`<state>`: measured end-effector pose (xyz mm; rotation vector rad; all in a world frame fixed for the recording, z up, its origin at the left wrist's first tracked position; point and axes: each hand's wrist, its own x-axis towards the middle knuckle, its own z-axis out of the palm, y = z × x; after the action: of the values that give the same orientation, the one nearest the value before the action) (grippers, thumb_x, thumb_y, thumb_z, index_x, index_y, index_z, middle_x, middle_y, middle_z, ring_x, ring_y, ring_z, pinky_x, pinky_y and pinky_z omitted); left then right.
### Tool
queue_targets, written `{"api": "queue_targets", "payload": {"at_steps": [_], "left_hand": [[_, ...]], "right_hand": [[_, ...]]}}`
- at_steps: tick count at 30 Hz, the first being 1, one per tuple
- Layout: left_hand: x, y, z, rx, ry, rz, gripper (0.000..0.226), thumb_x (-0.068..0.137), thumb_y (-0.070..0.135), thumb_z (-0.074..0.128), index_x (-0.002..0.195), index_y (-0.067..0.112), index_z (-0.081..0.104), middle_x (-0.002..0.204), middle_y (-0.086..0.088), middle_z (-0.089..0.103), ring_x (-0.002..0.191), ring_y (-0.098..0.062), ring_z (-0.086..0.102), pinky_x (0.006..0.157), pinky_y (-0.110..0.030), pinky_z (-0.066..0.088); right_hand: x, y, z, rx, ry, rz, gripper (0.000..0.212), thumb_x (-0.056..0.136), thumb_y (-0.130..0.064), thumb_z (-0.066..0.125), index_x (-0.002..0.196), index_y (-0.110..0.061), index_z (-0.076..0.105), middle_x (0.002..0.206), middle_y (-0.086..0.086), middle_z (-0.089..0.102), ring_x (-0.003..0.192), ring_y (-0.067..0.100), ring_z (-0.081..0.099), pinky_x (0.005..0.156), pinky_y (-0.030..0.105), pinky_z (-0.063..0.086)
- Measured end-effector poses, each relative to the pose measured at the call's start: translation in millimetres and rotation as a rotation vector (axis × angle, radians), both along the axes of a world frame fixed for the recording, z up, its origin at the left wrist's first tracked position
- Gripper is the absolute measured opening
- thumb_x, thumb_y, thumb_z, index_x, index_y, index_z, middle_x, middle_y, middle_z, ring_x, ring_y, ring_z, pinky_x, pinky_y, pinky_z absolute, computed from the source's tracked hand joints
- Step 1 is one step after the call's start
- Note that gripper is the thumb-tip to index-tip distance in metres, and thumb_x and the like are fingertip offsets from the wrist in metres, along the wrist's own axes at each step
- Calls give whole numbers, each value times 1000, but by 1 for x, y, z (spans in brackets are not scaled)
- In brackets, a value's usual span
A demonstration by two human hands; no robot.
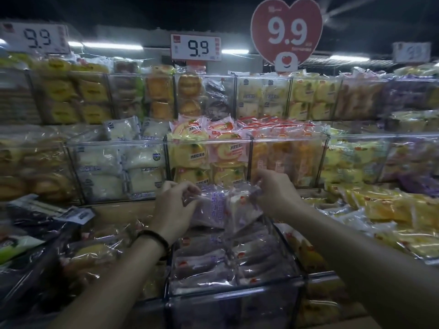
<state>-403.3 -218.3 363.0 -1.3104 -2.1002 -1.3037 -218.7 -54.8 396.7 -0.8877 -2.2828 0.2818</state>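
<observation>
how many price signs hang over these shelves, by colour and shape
white rectangle signs: 3
red heart sign: 1
total: 4

A big white 9.9 shines on the red heart sign (286,32) up top, 9.9 shows again in black on the middle price card (196,47) and on the far-left price card (35,38), while the purple Chinese print on the clear-wrapped pack (221,207) is too blurred to read.
</observation>
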Motion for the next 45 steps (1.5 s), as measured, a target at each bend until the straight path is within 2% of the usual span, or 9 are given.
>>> {"api": "queue_targets", "payload": {"at_steps": [5,9,13,19,22,25,29,34,45], "left_hand": [[-4,-7,-7,-170,15,-40,25,87,26,83,101,34,63,103,7,51,84,-2,54,84,-23,51],[-11,-29,-2,-447,27,-72,61,72,57,89,121,50,52,110,12,56,94,-12,62,85,-34,57],[1,-36,3,-457,72,70,73,76,61,80,136,58,39,118,13,43,115,-18,51,106,-50,43],[52,-37,24,-257,338,217,35,89,47,69,122,39,58,121,3,47,120,-26,42,101,-42,41],[88,-43,36,-157,260,-28,9,89,40,72,94,36,66,99,12,61,94,-14,60,82,-33,50],[135,-45,36,-254,44,-298,7,93,37,74,90,32,70,84,11,72,73,-2,65,61,-14,48],[198,-32,16,-433,-76,-581,9,94,39,74,93,30,72,84,4,76,71,-12,74,55,-26,55],[266,3,-39,-690,-156,-779,14,100,38,66,101,25,70,92,1,79,73,-16,76,58,-34,57],[347,104,-215,-1206,-240,-968,22,104,42,60,115,24,67,99,4,78,83,-16,78,72,-37,65]], "right_hand": [[-2,-5,-15,-85,-182,31,30,97,-17,67,125,-22,58,116,6,62,87,22,64,67,37,58],[1,-8,-10,-44,-229,-9,43,99,-21,63,140,-23,51,139,12,43,99,29,53,84,39,53],[9,-13,-3,-99,-230,22,63,98,-27,68,152,-22,38,149,12,34,111,30,54,91,40,55],[46,-30,9,71,-94,82,39,93,-25,71,131,-23,61,129,0,59,116,20,56,98,40,54],[78,-40,17,114,-39,83,8,94,-23,70,102,-26,68,97,-9,63,93,15,62,75,25,51],[119,-50,18,71,-20,99,7,96,-26,70,90,-26,71,82,-18,61,76,2,58,58,14,38],[177,-65,1,12,-67,133,9,93,-32,72,85,-31,75,75,-14,67,70,4,62,56,19,43],[247,-71,-51,-71,-219,118,22,86,-11,65,86,-30,77,74,-8,71,68,8,68,61,34,59],[386,-5,-238,-588,-312,-135,11,101,-31,68,98,-23,75,68,-8,75,55,2,68,46,17,46]]}}
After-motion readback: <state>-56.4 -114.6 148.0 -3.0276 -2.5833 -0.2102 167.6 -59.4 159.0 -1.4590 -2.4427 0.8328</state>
